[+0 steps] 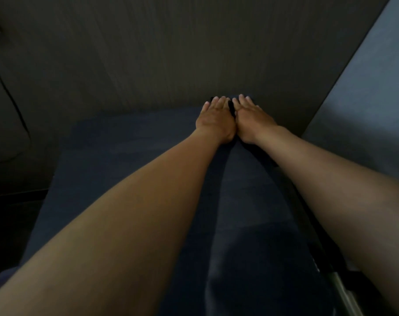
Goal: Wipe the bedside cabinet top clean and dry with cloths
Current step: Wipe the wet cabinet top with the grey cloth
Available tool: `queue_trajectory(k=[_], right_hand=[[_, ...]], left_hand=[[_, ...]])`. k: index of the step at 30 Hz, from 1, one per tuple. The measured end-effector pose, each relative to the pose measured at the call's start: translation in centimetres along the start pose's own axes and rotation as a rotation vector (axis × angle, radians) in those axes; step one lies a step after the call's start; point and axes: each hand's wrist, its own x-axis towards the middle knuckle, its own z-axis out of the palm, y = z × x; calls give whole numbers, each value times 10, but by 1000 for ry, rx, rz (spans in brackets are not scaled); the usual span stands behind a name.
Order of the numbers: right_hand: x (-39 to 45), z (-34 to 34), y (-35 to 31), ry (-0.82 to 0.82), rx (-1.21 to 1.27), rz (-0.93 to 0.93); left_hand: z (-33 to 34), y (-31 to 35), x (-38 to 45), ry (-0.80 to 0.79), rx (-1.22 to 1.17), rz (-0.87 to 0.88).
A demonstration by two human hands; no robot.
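The bedside cabinet top (125, 156) is a dark blue surface that runs away from me to a wood-grain wall. Both my arms stretch across it. My left hand (214, 119) and my right hand (251, 119) lie palm down, side by side and touching, at the far edge by the wall. Their fingers are straight and close together. A dark cloth (232, 108) shows as a black strip between the hands and at the left fingertips. Both hands press on it, and most of it is hidden under them. The light is dim.
The wood-grain wall (171, 53) stands straight behind the cabinet. A grey-blue panel (365, 92) borders the cabinet's right side. A metal bar (341, 290) shows at the lower right. A dark padded surface (6, 115) lies to the left.
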Motion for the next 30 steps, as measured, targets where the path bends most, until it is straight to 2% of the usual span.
queue_trajectory(k=[9,16,23,30], right_hand=[[-52,0,-4,-38,57,58],[-128,8,-3,-66,27,23],[-225,21,2,-84,19,15],[-317,36,-2,-69,38,29]], left_hand=[[6,10,-37,-27,5,51],[12,41,-116,-63,112,21],[24,76,-208,-106,113,38],[34,108,-297,-75,60,49]])
